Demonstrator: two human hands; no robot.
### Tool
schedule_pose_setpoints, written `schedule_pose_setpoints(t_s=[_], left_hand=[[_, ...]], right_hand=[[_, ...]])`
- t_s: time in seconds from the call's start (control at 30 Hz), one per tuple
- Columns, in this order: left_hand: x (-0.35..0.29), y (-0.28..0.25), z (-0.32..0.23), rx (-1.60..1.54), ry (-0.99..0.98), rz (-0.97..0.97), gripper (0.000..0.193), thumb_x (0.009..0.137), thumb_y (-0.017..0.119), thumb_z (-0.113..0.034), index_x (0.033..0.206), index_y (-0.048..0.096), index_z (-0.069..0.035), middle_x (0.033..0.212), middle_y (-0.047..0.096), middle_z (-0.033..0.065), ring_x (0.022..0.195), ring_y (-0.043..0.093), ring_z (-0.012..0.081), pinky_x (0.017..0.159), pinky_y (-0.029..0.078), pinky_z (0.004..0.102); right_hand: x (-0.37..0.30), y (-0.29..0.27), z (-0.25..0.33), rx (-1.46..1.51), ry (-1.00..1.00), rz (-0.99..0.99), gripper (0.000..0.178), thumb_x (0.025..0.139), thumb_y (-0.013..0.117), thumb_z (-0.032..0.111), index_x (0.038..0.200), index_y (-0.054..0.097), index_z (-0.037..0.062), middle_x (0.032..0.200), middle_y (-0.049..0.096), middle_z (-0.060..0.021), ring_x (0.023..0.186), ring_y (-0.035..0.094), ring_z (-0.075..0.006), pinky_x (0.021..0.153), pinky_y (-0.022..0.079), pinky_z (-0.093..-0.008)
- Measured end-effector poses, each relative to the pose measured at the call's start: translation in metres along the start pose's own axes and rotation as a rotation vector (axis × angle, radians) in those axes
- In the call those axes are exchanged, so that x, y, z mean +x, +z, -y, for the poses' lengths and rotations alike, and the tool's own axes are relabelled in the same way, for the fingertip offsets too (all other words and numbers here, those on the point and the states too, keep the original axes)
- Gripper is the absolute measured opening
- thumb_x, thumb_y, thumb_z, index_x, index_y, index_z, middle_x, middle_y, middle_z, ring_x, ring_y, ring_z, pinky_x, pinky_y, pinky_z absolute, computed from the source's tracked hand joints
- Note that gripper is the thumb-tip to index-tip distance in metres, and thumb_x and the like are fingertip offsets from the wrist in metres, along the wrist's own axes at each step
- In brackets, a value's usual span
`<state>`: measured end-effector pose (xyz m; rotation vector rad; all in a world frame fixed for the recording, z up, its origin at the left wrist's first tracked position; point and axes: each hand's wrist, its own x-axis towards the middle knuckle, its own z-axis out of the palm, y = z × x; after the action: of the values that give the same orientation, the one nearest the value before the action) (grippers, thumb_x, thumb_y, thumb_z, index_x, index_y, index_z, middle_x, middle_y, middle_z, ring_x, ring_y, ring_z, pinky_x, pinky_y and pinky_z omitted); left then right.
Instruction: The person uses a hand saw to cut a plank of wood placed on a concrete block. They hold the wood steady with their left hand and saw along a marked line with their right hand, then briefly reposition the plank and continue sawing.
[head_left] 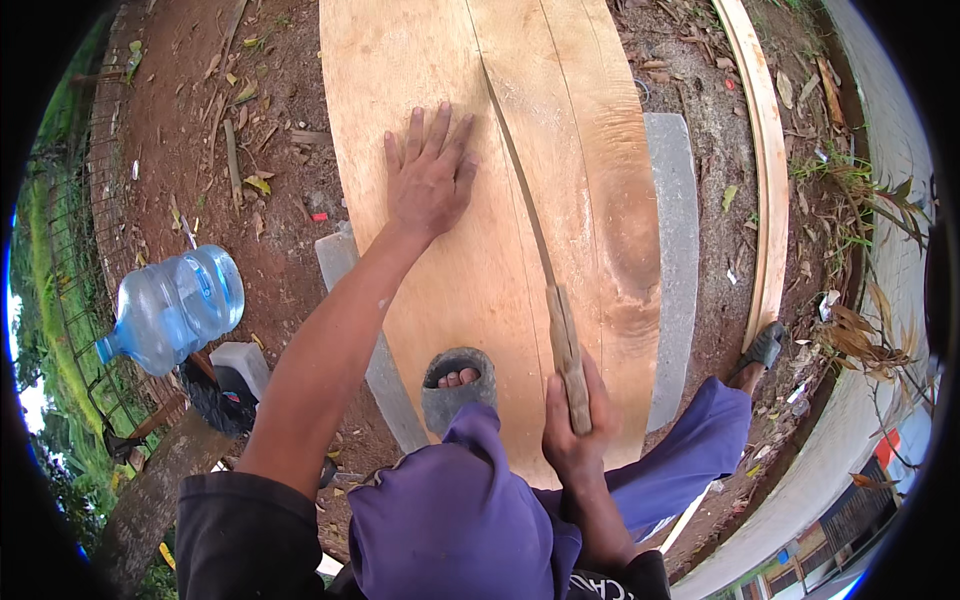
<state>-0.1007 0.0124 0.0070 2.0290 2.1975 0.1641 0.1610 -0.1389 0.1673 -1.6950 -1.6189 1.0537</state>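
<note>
My left hand (434,175) lies flat on a light plywood sheet (430,270), its fingers spread and nothing in it. Closed around the wooden handle of a handsaw (566,350) is my right hand (583,420). The saw's thin blade shows nearly edge-on and runs forward along a cut in the sheet, to the right of my left hand. Right of the blade, a thin dark line runs roughly lengthwise on the wood. How deep the blade sits is hidden. My left foot, in a grey sandal (459,389), presses on the sheet between my arms.
Grey blocks (672,250) stick out from beneath the sheet on both sides. On the left, a large clear water bottle (178,305) lies on its side. A long timber strip (765,170) runs along the right, near a pale wall (890,110). Leaves litter the brown soil (280,80).
</note>
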Motion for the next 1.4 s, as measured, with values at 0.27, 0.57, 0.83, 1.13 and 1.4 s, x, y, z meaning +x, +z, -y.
schedule_pose_setpoints(t_s=[0.27,0.57,0.83,1.13,1.4], left_hand=[[-0.002,-0.007,0.004,-0.014,-0.001,-0.028,0.057,0.106,0.051,-0.042,0.16,0.041,-0.025,0.169,0.031,0.0094,0.158,0.021,0.0378,0.123,0.012,0.0672],[0.0,-0.001,0.003,-0.004,0.01,-0.03,0.056,0.106,0.051,-0.042,0.159,0.043,-0.026,0.169,0.032,0.0096,0.157,0.022,0.0389,0.122,0.014,0.0682],[0.003,-0.005,-0.001,-0.018,-0.001,-0.026,0.056,0.106,0.05,-0.045,0.159,0.043,-0.028,0.169,0.032,0.0082,0.157,0.023,0.0385,0.122,0.013,0.0691],[-0.003,0.0,0.005,0.013,0.007,-0.022,0.057,0.106,0.049,-0.045,0.16,0.041,-0.028,0.17,0.03,0.0083,0.157,0.022,0.0389,0.122,0.013,0.069],[0.003,-0.007,0.001,-0.005,0.003,-0.022,0.057,0.105,0.051,-0.044,0.159,0.042,-0.027,0.17,0.03,0.0083,0.157,0.022,0.0375,0.123,0.013,0.0681]], right_hand=[[0.069,0.021,0.051,0.072,0.143,0.047,0.041,0.092,0.074,0.006,0.129,0.065,-0.0081,0.074,0.071,-0.0161,0.06,0.069,-0.0199,0.058,0.053,-0.032],[0.084,0.035,0.044,0.119,0.187,0.049,0.041,0.092,0.072,0.006,0.13,0.064,-0.0072,0.08,0.072,-0.0166,0.065,0.07,-0.0183,0.06,0.053,-0.0327],[0.121,0.055,0.04,0.109,0.148,0.045,0.037,0.093,0.072,0.008,0.127,0.066,-0.0051,0.078,0.071,-0.0184,0.063,0.069,-0.02,0.06,0.054,-0.034],[0.083,0.039,0.038,0.16,0.185,0.036,0.039,0.093,0.073,0.007,0.128,0.065,-0.0072,0.076,0.071,-0.0147,0.063,0.067,-0.0122,0.058,0.052,-0.0304],[0.115,0.054,0.037,0.13,0.088,-0.004,0.034,0.094,0.072,0.009,0.125,0.067,-0.005,0.077,0.07,-0.018,0.062,0.068,-0.0165,0.059,0.052,-0.0326]])
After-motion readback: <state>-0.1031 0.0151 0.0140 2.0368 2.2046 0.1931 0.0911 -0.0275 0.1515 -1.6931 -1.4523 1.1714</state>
